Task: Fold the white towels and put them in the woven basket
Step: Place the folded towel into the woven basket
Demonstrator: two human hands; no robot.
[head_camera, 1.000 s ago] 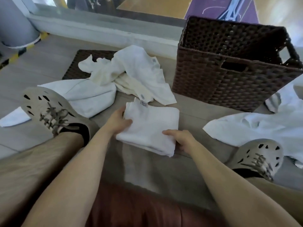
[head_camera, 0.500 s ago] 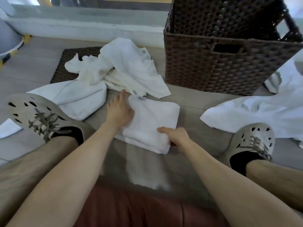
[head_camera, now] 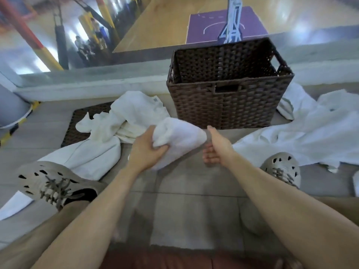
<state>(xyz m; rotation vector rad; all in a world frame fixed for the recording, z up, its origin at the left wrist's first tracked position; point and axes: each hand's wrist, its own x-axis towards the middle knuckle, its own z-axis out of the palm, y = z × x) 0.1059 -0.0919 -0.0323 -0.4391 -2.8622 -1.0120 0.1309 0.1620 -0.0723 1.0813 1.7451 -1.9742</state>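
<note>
The folded towel [head_camera: 180, 136], gripped by the left hand [head_camera: 147, 150] while the right hand [head_camera: 215, 150] hangs relaxed and empty, should go flat into the basket [head_camera: 229, 105].

nothing legible — no words, brands or numbers. a small grey tag [head_camera: 154, 99] on the crumpled white towel [head_camera: 136, 113] left of the woven basket [head_camera: 223, 109] perhaps carries print, but it is too blurred to read. the purple court floor [head_camera: 196, 28] shows only white lines.
</note>
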